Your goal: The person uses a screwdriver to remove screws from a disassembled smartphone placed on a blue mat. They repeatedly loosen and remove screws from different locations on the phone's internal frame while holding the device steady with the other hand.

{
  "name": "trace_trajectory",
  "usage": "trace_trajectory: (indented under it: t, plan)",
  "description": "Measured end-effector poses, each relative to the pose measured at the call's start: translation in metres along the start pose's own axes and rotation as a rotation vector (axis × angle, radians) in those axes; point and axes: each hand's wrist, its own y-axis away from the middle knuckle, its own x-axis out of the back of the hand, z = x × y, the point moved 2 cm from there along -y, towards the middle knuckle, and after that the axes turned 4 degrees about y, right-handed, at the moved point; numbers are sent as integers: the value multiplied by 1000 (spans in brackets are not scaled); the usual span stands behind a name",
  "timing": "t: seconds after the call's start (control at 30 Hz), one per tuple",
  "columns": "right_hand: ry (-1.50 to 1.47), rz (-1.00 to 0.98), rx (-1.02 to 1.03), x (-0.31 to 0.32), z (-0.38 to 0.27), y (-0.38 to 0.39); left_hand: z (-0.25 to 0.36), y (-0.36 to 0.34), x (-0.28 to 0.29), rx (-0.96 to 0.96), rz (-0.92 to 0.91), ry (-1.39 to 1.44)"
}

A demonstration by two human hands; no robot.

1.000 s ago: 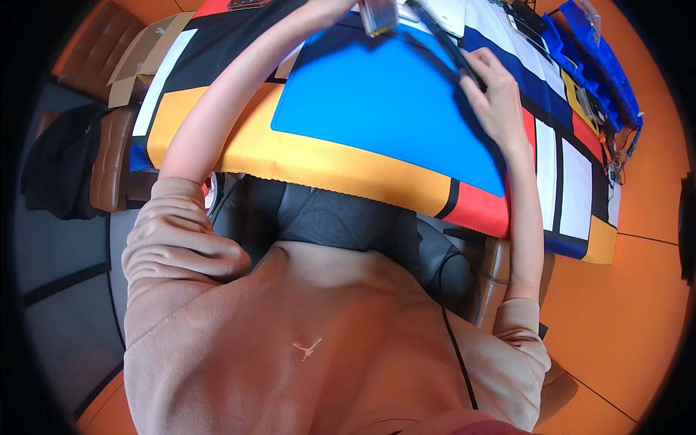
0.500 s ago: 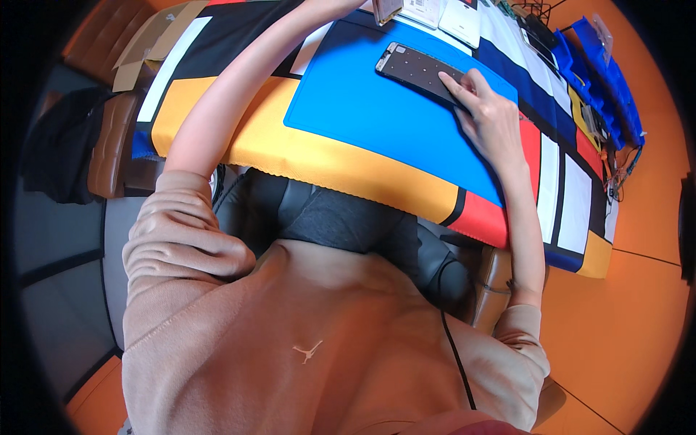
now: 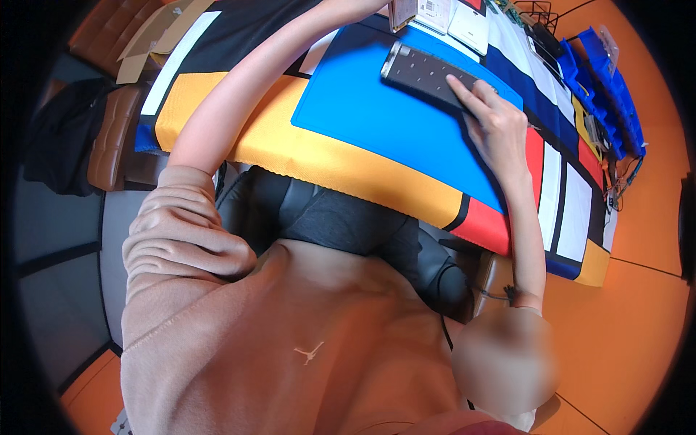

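Observation:
At the top edge, my left hand is closed on a thin rectangular part with a metallic edge; its fingertips are mostly out of sight. My right hand grips a black phone housing at its right end, index finger laid over the dotted face, thumb partly hidden beneath. The housing is over the blue mat, near its far edge. Just beyond the mat are a pale boxed item and a white device.
The table has a colour-block cloth. Blue bins, cables and electronic items line the right end. A cardboard box is at the far left, beside brown chairs and a black garment.
The black housing has turned from edge-on to face-up and come down over the mat, with my right hand moving lower. My left hand and its part have shifted right.

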Motion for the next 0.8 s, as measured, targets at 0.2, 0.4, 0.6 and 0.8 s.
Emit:
trace_trajectory:
  t: [0.2,0.4,0.6,0.8]
  plan:
    - [-220,42,-178,-1,20,3,1,1,0,25,-5,10]
    - [-260,88,-207,-1,25,5,-3,-1,-1,-16,5,30]
    - [-207,35,-170,-2,15,3,-4,0,2,6,-4,5]
    - [-262,-94,-177,-5,11,4,-4,2,-3,29,36,-6]
